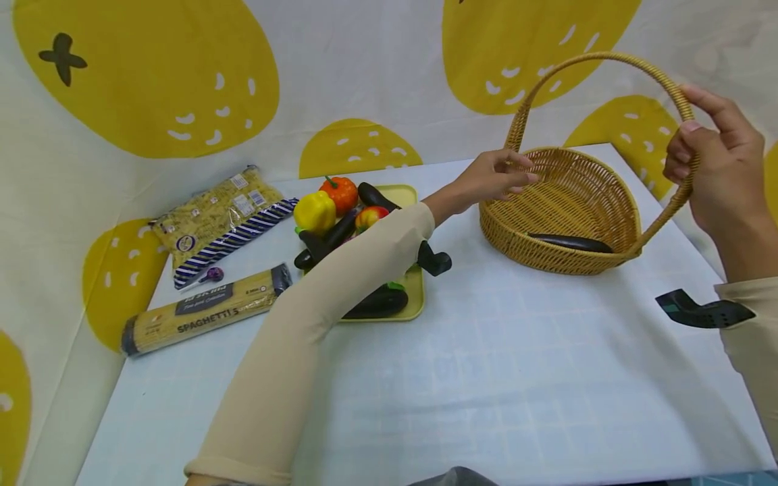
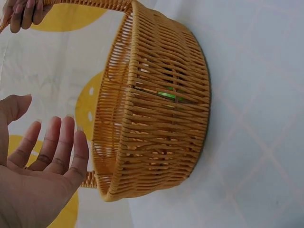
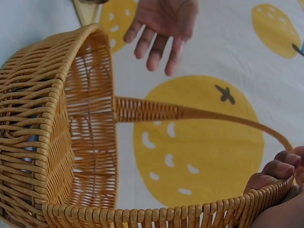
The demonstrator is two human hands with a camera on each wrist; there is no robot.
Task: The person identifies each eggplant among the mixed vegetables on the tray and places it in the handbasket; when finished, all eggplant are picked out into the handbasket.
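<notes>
A wicker basket [image 1: 559,260] with a tall arched handle stands on the right of the table. One dark eggplant [image 1: 571,243] lies inside it, along the near wall. My right hand [image 1: 720,158] grips the right side of the handle, fingers curled round it. Above the basket's left rim hovers my left hand [image 1: 495,177], its fingers relaxed and holding nothing; in the left wrist view the palm [image 2: 42,185] faces up beside the basket's wall. Under my left forearm, a yellow tray [image 1: 415,297] holds several eggplants, a yellow bell pepper [image 1: 315,212] and an orange pepper [image 1: 339,196].
Left of the tray lie a bag of pasta [image 1: 225,219], a spaghetti pack [image 1: 206,310] and a small purple lollipop [image 1: 214,274]. A white cloth [image 1: 377,81] with yellow fruit prints hangs behind the table. The table's right edge runs beneath my right arm.
</notes>
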